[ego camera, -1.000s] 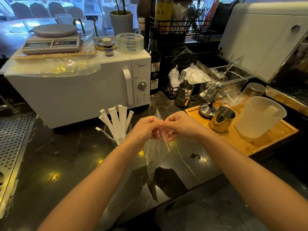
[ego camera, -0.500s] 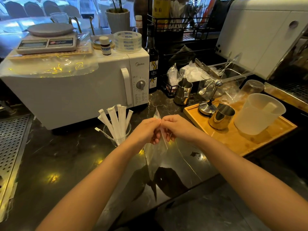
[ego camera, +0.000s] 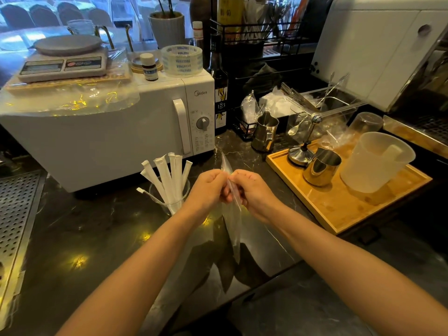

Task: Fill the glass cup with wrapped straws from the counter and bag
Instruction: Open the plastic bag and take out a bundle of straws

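On a dark marble counter (ego camera: 101,238), one glass cup (ego camera: 169,200) held about seven wrapped straws (ego camera: 167,180) before a microwave (ego camera: 116,139). One clear bag (ego camera: 232,221) was pinched shut-fingered between the left hand (ego camera: 208,190) and right hand (ego camera: 254,192), just beside the cup.

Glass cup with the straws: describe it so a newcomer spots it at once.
Start at the white microwave on the dark counter. Just in front of its door handle, left of the left hand, stands the glass cup. Unlike the steel pitchers on the wooden tray, it is clear and holds white wrapped straws fanning upward.
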`<action>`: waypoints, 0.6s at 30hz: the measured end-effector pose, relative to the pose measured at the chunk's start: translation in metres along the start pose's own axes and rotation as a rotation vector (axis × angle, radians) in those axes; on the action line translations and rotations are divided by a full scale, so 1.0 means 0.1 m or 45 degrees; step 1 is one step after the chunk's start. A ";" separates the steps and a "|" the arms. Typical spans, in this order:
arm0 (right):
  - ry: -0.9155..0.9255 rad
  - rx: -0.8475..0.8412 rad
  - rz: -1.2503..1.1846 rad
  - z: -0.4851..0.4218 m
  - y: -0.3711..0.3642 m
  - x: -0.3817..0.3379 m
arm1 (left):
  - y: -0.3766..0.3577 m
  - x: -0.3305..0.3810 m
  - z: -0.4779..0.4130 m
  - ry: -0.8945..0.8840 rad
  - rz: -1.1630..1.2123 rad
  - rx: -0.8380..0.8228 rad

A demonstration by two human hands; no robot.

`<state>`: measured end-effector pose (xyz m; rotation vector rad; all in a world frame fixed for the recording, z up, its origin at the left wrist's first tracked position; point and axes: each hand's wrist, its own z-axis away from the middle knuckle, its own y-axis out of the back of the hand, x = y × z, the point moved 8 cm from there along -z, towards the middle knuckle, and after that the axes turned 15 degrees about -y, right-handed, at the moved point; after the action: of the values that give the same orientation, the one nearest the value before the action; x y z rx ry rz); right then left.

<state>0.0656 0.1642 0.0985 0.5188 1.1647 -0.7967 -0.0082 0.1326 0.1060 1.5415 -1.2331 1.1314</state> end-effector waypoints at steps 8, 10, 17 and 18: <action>-0.032 0.059 0.205 -0.03 0.08 0.01 | 0.10 -0.02 0.03 0.120 0.096 -0.023; -0.043 0.053 0.364 -0.03 0.13 -0.05 | 0.17 0.01 0.01 0.143 -0.002 -0.067; -0.104 0.213 0.935 -0.03 0.40 -0.19 | 0.35 0.14 -0.10 0.083 -0.425 -0.021; -0.133 0.228 0.966 -0.03 0.44 -0.17 | 0.37 0.15 -0.10 0.076 -0.454 -0.009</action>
<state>0.0950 0.1990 0.1121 0.9783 0.7098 -0.2608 -0.0440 0.1332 0.1256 1.6310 -0.8767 0.9300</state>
